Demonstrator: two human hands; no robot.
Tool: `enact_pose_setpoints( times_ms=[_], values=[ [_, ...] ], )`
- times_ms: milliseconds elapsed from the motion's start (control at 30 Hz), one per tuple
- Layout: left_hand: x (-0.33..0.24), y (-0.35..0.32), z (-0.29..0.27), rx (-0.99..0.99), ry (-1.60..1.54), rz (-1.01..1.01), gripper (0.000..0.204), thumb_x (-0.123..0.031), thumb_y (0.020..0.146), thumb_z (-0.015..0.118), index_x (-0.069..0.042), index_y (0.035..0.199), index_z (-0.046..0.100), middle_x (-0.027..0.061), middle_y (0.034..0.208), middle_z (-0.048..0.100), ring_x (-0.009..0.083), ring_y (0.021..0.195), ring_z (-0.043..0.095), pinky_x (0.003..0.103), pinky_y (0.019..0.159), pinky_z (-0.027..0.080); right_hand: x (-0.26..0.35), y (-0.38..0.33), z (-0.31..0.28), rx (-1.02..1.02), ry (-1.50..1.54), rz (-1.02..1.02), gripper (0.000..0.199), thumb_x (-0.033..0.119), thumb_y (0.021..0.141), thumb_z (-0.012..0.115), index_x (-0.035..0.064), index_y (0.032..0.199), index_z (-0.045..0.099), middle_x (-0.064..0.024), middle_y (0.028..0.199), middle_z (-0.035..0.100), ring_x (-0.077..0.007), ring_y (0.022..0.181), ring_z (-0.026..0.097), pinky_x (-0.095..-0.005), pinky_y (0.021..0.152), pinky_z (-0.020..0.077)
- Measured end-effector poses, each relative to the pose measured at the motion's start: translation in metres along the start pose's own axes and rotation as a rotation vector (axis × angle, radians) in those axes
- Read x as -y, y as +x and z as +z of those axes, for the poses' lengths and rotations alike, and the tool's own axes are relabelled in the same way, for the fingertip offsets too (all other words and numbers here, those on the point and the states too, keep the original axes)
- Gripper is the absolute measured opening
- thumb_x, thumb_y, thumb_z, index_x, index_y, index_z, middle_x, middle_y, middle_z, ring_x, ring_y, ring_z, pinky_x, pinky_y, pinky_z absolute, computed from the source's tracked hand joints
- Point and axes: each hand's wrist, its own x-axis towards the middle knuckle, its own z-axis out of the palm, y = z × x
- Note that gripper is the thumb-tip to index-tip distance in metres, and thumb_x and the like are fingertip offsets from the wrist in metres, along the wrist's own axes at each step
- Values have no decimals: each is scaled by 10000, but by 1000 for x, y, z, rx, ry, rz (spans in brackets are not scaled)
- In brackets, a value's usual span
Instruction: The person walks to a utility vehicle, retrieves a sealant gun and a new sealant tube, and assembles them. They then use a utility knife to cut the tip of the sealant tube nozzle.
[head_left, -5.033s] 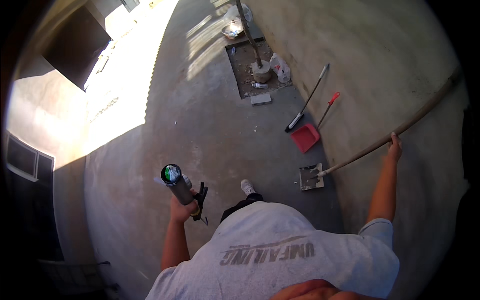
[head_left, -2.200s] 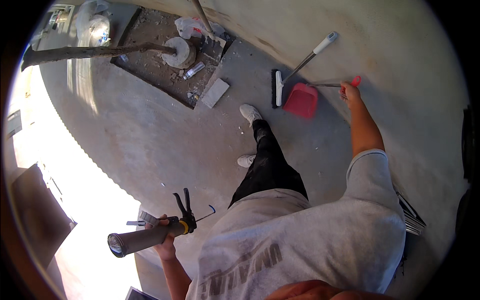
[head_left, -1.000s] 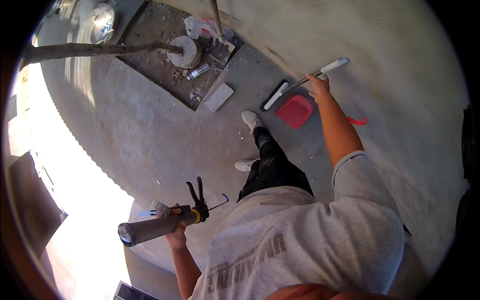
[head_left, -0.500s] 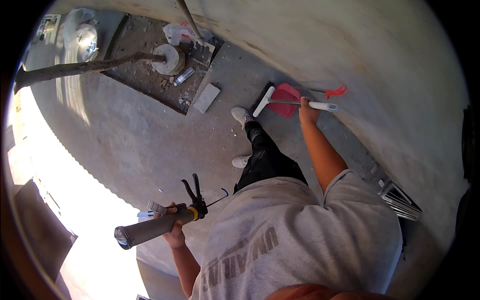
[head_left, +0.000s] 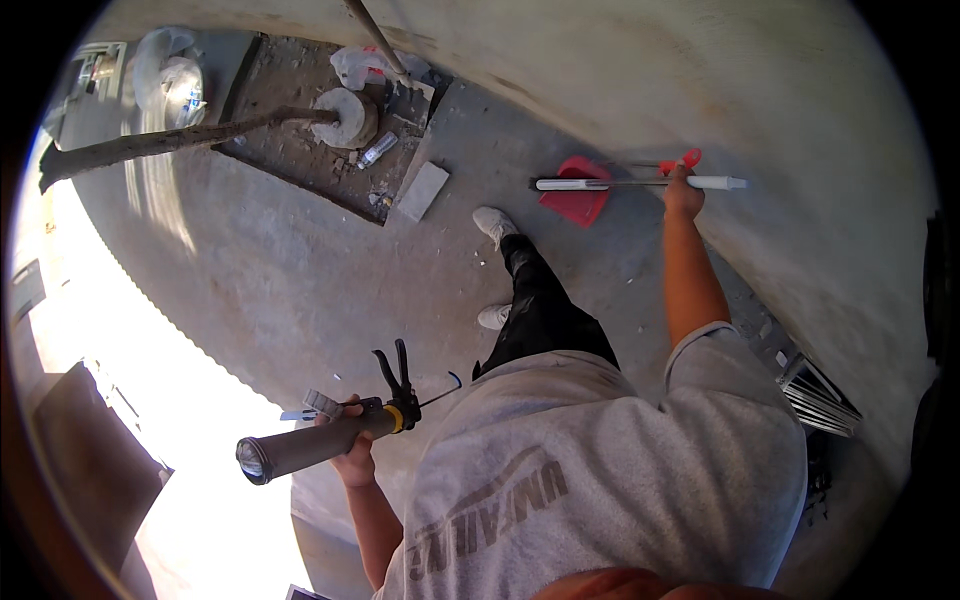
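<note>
Biggest thing in view is the grey concrete floor (head_left: 300, 270) w/ the curved grey concrete wall (head_left: 800, 120) running along the top and right. Sunlight cuts a bright strip across the left side.

Next down, the square dirt bed (head_left: 300, 120) cut into the floor, upper left. A bare leaning trunk (head_left: 170, 140) comes out of a round concrete collar (head_left: 340, 115) in it, w/ a plastic bottle (head_left: 378, 150) and a crumpled white bag (head_left: 355, 65) lying in the dirt. A flat grey paver (head_left: 424, 190) sits just outside the bed's edge.

Your right hand (head_left: 683, 195) is wrapped shut around the broom w/ the white grip and thin metal shaft (head_left: 640, 183). Its long axis runs about level across the frame, grip end poking right toward the wall, head end to the left. Looks like you're carrying it near mid-shaft so it balances off the floor, prob. The red plastic dustpan (head_left: 578, 200) lies on the floor right under the head end, its handle tip (head_left: 685, 160) showing just above your hand.

Your left hand (head_left: 350, 450) is closed around the grey caulking gun w/ black trigger frame (head_left: 320, 440), held low at your side. The tube's long axis tilts down-left, its round end facing the sunlit floor, trigger and rod toward your body. Carry grip imo, not aimed at any seam.
</note>
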Motion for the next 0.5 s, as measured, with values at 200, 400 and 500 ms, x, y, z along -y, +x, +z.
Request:
enact_pose_setpoints(
  times_ms=[200,400,500],
  values=[
    [-5,3,8,-38,-29,-56,593,-321,803,861,-14,1252,624,102,1209,683,321,1267,654,522,1078,535,-2,-2,35,128,131,249,393,478,949,808,144,1146,746,-5,987,713,-131,740,632,-341,562,533],
    [-7,11,2,-22,22,-122,639,-227,773,900,-27,1297,596,157,1235,702,301,1226,672,482,1058,558,-12,6,44,388,100,177,385,351,969,805,155,1221,591,-1,866,655,-125,645,627,-298,486,481],
    [-8,9,6,-30,103,-140,549,-150,755,864,-24,1239,638,160,1243,697,305,1220,675,477,1046,564,-14,13,50,449,87,153,345,316,977,799,147,1185,583,-21,858,663,-140,600,652,-296,480,508]
  ],
)
